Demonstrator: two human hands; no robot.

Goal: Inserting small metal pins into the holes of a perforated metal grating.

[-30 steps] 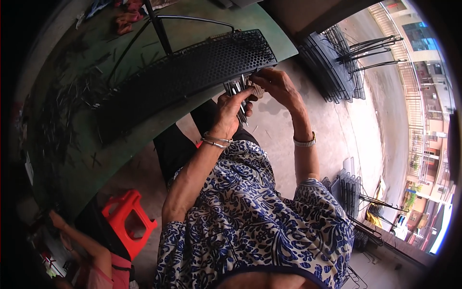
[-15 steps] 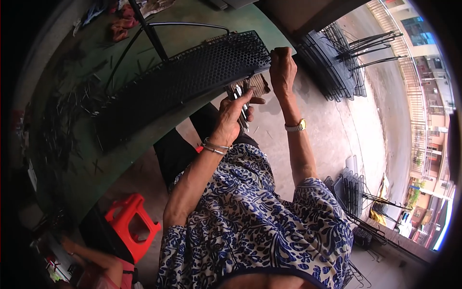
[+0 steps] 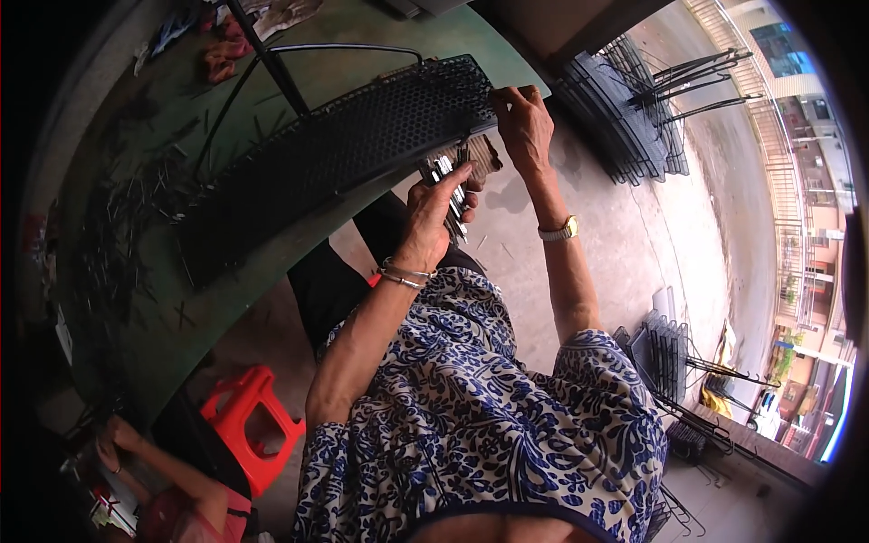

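A long black perforated mesh panel (image 3: 380,118) with a dark rim lies slantwise on the green table. My left hand (image 3: 430,217) is closed around a bundle of thin, shiny metal strips (image 3: 444,172), just below the panel's near edge. At the panel's right end is my right hand (image 3: 525,127), its fingers pinched together by the corner. What those fingertips hold, if anything, is too small to make out. A black metal rod frame (image 3: 348,47) stands up behind the panel.
Loose dark strips (image 3: 109,244) litter the green table (image 3: 213,312) at left. Stacked black wire racks (image 3: 615,113) stand on the floor at right, with more racks (image 3: 665,357) lower down. A red stool (image 3: 253,425) and another person's arm (image 3: 172,466) are at lower left.
My right hand has moved slightly left, onto the panel's corner. My left fingers have curled in more around the strips. The other person's hands have come up and together.
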